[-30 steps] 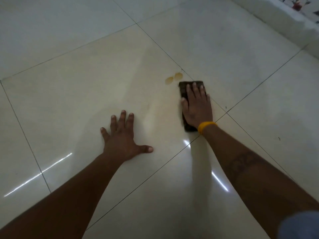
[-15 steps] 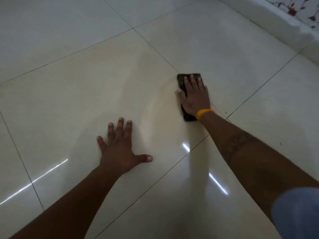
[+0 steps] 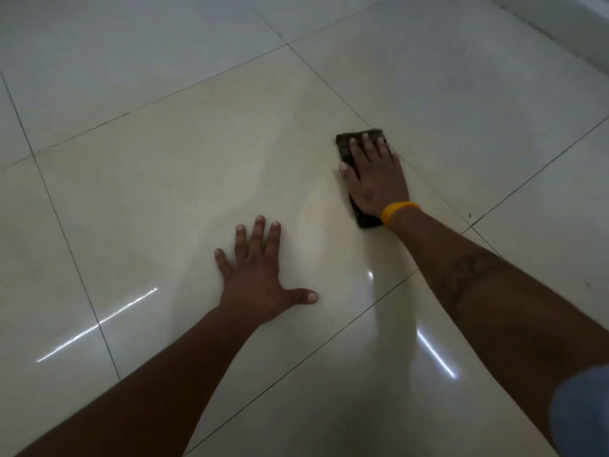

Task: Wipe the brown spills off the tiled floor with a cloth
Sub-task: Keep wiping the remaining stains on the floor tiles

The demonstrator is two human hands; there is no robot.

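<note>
A dark folded cloth (image 3: 346, 143) lies flat on the pale glossy tiled floor (image 3: 184, 166). My right hand (image 3: 377, 179), with a yellow band at the wrist, presses down on the cloth with fingers spread and covers most of it. My left hand (image 3: 258, 278) rests flat on the floor nearer to me and to the left, fingers apart, holding nothing. No brown spill shows on the tiles around the cloth; anything under it is hidden. A faint wet sheen lies left of the cloth.
Dark grout lines cross the floor between large tiles. A low white ledge (image 3: 566, 24) runs along the far right corner. Light streaks reflect off the tiles near me.
My right hand slid the cloth forward and left over the two brown spots seen one second ago; they no longer show. My left hand stayed planted.
</note>
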